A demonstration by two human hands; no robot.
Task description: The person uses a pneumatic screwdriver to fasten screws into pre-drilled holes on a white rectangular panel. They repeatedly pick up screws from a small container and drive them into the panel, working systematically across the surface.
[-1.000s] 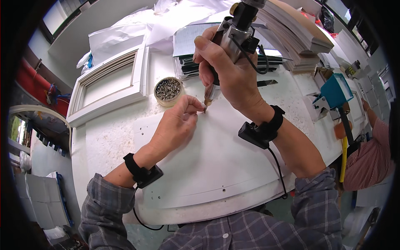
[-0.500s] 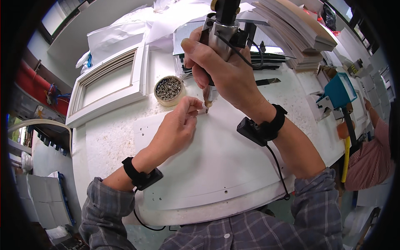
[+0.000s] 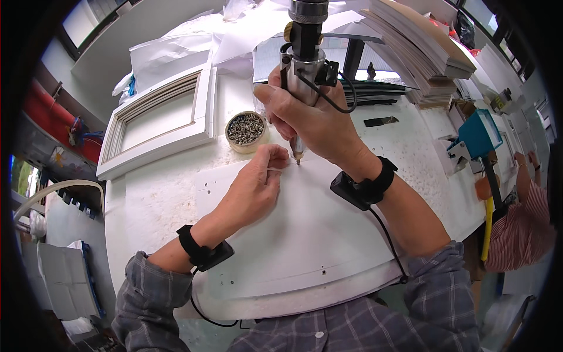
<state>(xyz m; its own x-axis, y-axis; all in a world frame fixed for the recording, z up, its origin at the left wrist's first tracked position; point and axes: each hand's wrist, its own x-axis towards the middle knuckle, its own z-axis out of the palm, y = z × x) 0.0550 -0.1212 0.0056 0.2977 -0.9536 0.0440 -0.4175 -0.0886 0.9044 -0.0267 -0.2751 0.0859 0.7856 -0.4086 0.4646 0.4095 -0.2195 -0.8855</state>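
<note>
A round tub (image 3: 246, 130) filled with small metal screws is noted on the counter (image 3: 146, 193). The power screwdriver (image 3: 303, 70) is gripped upright in the right hand (image 3: 311, 120), tip on the white panel (image 3: 293, 223); left hand (image 3: 255, 185) fingers (image 3: 275, 157) are pinched closed just beside the tip.

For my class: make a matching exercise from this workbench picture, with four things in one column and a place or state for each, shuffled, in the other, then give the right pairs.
Things:
1. power screwdriver
2. round tub of screws
3. white frame
4. white panel

Places or states:
A. lies flat under both hands
B. gripped upright in the right hand, tip down
C. lies at the left of the bench, beyond the panel
D. stands open just beyond the left hand

Pairs: 1-B, 2-D, 3-C, 4-A
</note>
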